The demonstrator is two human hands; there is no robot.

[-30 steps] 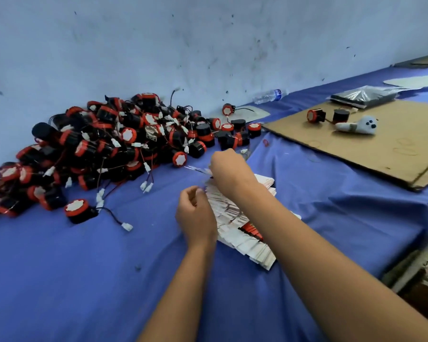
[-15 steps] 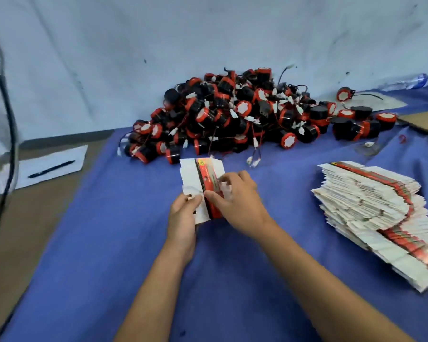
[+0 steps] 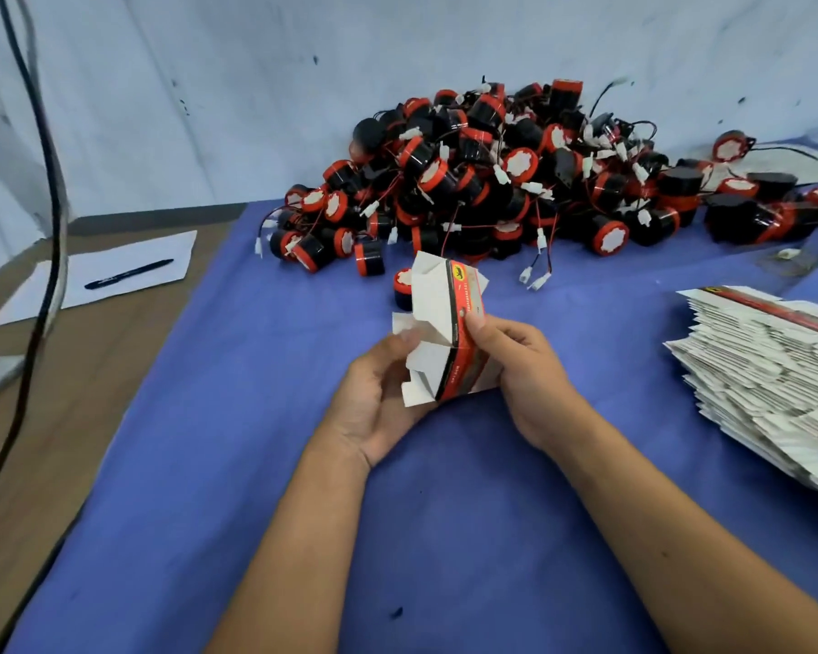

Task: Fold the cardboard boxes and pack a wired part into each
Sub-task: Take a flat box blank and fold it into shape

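1. A person's left hand (image 3: 379,403) and right hand (image 3: 520,370) hold one box (image 3: 449,332) above the cloth (image 3: 256,417) at frame centre, its white flaps splayed and its red printed face turned toward 3 o'clock.
2. The left hand cradles the box's near end, thumb against a white flap; the right hand pinches the red face with curled fingers.
3. The step appears to be squaring the flat sleeve into a tube. It would likely go best by pressing opposite edges inward, then tucking the near flaps before any part goes in.
4. Risk, as a judgement: thin card may crease off its score lines if squeezed unevenly.
5. The parts (image 3: 515,181), black and red with white plugs on thin wires, lie heaped at 12 o'clock against the wall (image 3: 209,87); one sits just behind the box.
6. The flats (image 3: 766,370) are stacked at 3 o'clock.
7. At 9 o'clock, off the blue cloth, a pen (image 3: 128,274) rests on paper (image 3: 67,295) on a brown table (image 3: 67,417); a black cable (image 3: 43,205) hangs at the left edge.
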